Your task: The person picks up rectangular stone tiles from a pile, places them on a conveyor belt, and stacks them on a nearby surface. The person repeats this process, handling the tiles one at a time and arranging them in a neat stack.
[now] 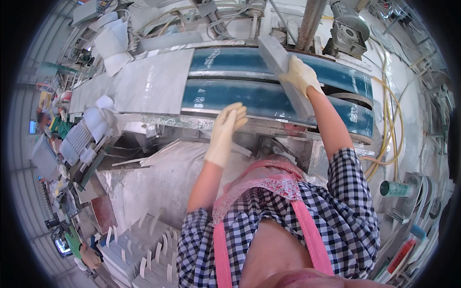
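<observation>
I see my right hand point(300, 77) clamped on a grey stone slab point(283, 72), tilted over the blue belt point(240, 96). It looks heavy, stiff, chippable and wet-slick; I'd grip mid-length by both long edges. My left hand point(226, 129) hovers open, fingers together, above the wet machine surface point(158, 86). Cluttered workshop around.

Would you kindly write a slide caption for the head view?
Gloved right hand holds a grey stone strip over a blue conveyor belt; gloved left hand rests at its edge.
</observation>
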Tool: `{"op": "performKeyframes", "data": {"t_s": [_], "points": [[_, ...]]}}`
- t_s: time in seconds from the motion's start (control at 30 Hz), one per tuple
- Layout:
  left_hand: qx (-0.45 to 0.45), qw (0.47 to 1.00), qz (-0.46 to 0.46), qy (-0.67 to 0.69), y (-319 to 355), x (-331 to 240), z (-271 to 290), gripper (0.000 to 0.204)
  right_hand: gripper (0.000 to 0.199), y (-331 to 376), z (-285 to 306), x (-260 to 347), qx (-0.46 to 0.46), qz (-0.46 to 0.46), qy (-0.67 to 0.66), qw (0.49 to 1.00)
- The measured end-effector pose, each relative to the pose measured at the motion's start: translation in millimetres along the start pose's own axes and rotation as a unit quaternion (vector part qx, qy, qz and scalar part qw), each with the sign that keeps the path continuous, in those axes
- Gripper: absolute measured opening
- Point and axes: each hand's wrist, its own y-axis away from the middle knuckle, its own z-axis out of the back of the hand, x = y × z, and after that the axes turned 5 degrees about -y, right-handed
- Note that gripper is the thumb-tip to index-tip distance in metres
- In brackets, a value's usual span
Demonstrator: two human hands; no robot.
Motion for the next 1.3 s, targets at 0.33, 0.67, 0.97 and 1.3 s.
{"op": "performKeyframes", "data": {"t_s": [0.33,0.67,0.97,1.3], "points": [[-0.203,0.977,0.021,0.063,96.2,29.0,77.6,0.043,0.055,-7.6,-22.5,9.6,-0.039,0.056,0.006,0.998],[-0.091,0.982,-0.086,-0.14,28.4,13.5,54.8,0.062,0.066,54.2,-30.6,25.1,0.149,0.301,0.09,0.938],[0.085,0.984,-0.043,-0.149,-68.9,-3.9,39.5,0.086,0.109,132.1,23.8,-50.8,-0.161,0.249,-0.043,0.954],[0.079,0.99,-0.045,-0.109,-63.1,-10.7,22.9,0.099,0.11,159.6,-41.5,-80.7,-0.06,0.001,-0.588,0.807]]}}
